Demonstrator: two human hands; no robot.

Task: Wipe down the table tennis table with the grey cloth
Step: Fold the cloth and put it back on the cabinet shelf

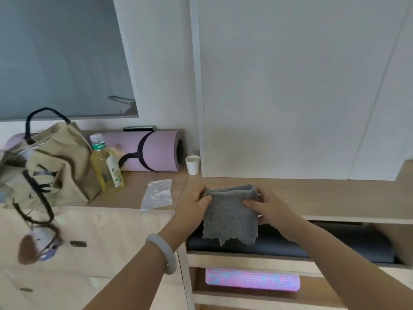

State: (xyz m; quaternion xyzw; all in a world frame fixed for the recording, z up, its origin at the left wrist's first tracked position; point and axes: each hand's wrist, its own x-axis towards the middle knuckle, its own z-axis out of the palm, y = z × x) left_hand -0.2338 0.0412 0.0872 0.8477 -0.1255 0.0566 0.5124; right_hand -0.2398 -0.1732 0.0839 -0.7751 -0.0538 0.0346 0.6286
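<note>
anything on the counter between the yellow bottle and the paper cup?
Head view: a crumpled clear plastic bag lies on the wooden counter between the yellow bottle and the paper cup, nearer the camera. The pink rolled mat lies behind.

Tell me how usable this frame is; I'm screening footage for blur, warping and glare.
Head view: grey cloth and both hands, left hand, right hand, fairly sharp; the tassel at left motion-blurred; wall edges bow from the wide lens; light soft, no glare.
</note>
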